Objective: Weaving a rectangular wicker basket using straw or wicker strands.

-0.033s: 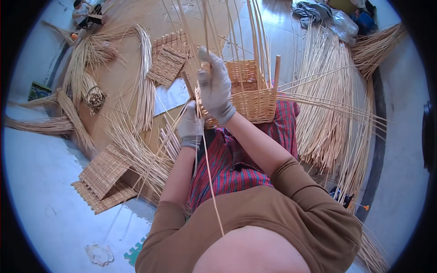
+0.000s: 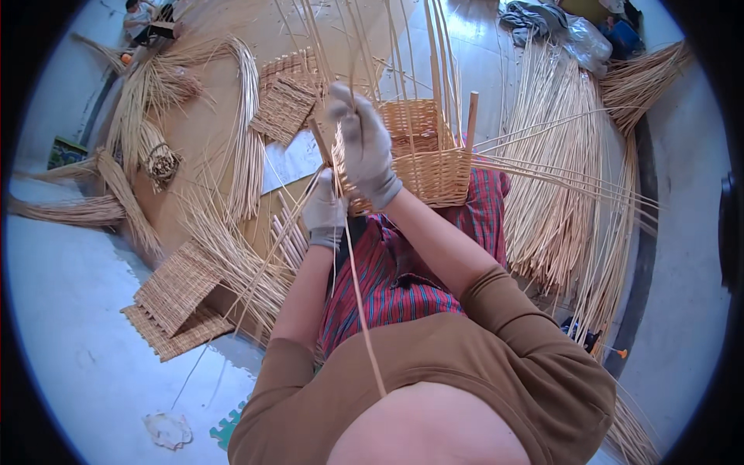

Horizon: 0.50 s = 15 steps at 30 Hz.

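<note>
While pale light falls over much of the floor (image 2: 77, 310), we see a broad spread of long pale strands (image 2: 546, 186) lying along it on the right, near the wall. Striped red cloth (image 2: 411, 298) covers the lap, and on the left a loose sheaf of strands (image 2: 236, 267) lies beside the left forearm. We find the wicker basket (image 2: 434, 182) just above the middle of our view, at the far end of the lap cloth, its open top turned upward and long thin stakes (image 2: 403, 58) rising out of it. Two woven panels (image 2: 178, 287) rest at lower left, one leaning across the other, and beyond the hands more woven pieces (image 2: 283, 108) lie near a pale sheet (image 2: 287, 167). Both hands wear light gloves. We see the right hand (image 2: 368, 147) raised in front of the basket's left part, its fingers bent near an upright strand; blur keeps us from telling whether they grip it. Lower down, the left hand (image 2: 324, 209) is clamped on the basket's near left corner, just below a brown corner post (image 2: 319, 142). A matching post (image 2: 472, 120) stands at the near right corner. Thinnest of all, a single strand (image 2: 364, 325) runs from beside the left hand down toward the chest.
</note>
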Each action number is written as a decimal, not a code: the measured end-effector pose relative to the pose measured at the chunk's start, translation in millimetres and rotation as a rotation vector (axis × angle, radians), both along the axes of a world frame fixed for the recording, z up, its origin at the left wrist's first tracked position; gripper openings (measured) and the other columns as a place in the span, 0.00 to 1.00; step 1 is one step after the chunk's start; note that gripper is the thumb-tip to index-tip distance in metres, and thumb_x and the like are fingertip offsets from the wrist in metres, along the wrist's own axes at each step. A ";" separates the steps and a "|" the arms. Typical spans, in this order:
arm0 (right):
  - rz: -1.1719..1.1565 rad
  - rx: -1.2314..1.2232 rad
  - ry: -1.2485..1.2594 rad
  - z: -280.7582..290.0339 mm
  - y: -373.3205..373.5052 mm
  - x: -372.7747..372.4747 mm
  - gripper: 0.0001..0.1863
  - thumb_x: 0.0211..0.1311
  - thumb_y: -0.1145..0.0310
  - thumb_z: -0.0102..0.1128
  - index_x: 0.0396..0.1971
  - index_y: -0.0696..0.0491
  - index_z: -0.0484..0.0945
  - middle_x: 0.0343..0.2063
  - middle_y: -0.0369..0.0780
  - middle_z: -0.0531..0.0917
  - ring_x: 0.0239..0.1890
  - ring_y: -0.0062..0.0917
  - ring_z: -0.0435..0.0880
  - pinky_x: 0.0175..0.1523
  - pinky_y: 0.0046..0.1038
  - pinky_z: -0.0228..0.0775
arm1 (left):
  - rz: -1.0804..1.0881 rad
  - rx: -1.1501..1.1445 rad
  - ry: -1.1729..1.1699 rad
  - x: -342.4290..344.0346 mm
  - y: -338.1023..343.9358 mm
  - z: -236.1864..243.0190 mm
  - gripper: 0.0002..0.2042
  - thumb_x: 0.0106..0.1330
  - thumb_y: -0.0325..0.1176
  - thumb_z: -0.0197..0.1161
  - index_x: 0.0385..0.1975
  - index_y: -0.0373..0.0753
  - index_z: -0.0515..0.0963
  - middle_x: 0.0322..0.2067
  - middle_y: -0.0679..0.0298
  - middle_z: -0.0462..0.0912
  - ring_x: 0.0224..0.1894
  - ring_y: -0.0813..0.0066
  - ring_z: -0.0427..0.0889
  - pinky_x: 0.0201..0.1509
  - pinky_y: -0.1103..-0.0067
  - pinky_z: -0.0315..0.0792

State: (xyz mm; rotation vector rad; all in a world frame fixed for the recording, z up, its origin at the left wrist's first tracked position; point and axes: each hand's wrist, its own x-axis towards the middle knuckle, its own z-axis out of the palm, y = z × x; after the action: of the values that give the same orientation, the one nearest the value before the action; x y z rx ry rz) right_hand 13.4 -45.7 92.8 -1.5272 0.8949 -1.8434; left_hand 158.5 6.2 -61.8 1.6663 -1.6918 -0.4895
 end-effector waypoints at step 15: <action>0.068 0.717 -0.319 -93.9 53.4 -126.2 0.09 0.77 0.66 0.54 0.44 0.52 0.82 0.39 0.35 0.87 0.39 0.20 0.86 0.43 0.25 0.82 | 0.009 -0.207 -0.098 -71.8 4.4 73.0 0.28 0.73 0.39 0.57 0.73 0.55 0.60 0.36 0.56 0.88 0.26 0.49 0.85 0.28 0.57 0.74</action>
State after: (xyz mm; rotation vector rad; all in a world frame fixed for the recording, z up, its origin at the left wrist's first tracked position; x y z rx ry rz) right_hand -112.7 7.8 -1.1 -0.7871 1.1567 -1.4256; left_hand 86.7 10.6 11.2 1.5682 -1.7404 -0.2227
